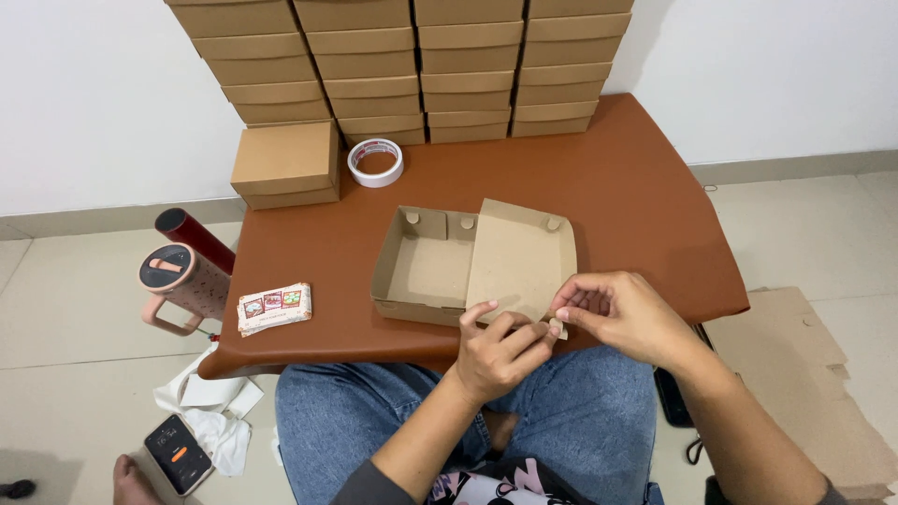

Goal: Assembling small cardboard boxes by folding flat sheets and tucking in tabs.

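A shallow brown cardboard box (426, 266), partly folded, lies open on the near half of a low brown leather-topped table (636, 196), with its flat lid panel (519, 262) spread to the right of the tray. The near edge of that lid reaches the table's front edge, where both hands work on it. The left hand (496, 351) has its fingers curled and pinches the lid's near edge between thumb and fingertips. The right hand (622, 313) is likewise closed, nipping a small cardboard tab (558, 327) at the lid's near right corner; the two hands almost touch.

Beyond the box, a roll of white tape (375, 162) lies flat, and just left of it sits a closed brown cardboard box (286, 164). Behind these, stacks of finished brown boxes (421, 65) stand in four columns against the white wall. At the table's near left corner lies a small white printed packet (273, 309). On the floor to the left stand a pink lidded tumbler with a handle (178, 285) and a dark red cylinder (195, 238); a phone (178, 454) rests on crumpled white paper (210, 402). Flat cardboard sheets (804, 374) lie on the floor to the right.
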